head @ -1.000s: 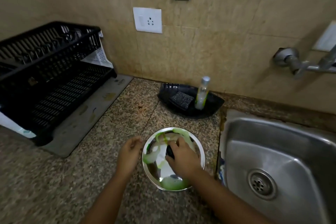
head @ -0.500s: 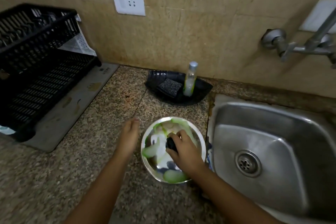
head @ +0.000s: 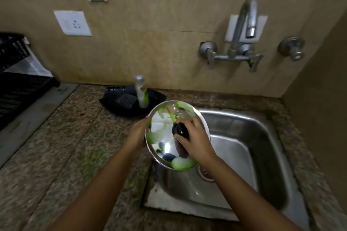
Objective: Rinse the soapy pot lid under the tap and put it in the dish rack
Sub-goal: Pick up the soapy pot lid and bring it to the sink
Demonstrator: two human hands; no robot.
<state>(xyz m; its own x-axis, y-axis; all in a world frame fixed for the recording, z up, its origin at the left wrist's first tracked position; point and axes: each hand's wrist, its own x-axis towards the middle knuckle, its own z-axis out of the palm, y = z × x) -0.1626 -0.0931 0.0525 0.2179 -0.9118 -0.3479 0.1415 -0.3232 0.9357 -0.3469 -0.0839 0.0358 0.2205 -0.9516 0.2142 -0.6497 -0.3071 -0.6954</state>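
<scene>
A round steel pot lid (head: pixel 165 129) smeared with green soap is held tilted in the air over the left edge of the steel sink (head: pixel 244 137). My right hand (head: pixel 195 139) grips its black knob. My left hand (head: pixel 138 133) is against the lid's left rim. The tap (head: pixel 247 17) is on the wall above the sink, with no water running. The black dish rack (head: pixel 16 88) shows only partly at the far left.
A black soap tray (head: pixel 116 103) with a scrub pad and a clear bottle (head: pixel 140 92) stands by the wall behind the lid. A second valve (head: pixel 292 48) is right of the tap. A grey mat (head: pixel 32 116) lies under the rack. A green smear marks the granite counter (head: pixel 92 159).
The lid has been lifted off the counter and carried right, to the sink's left edge. Both hands moved with it, and the view swung right onto the tap.
</scene>
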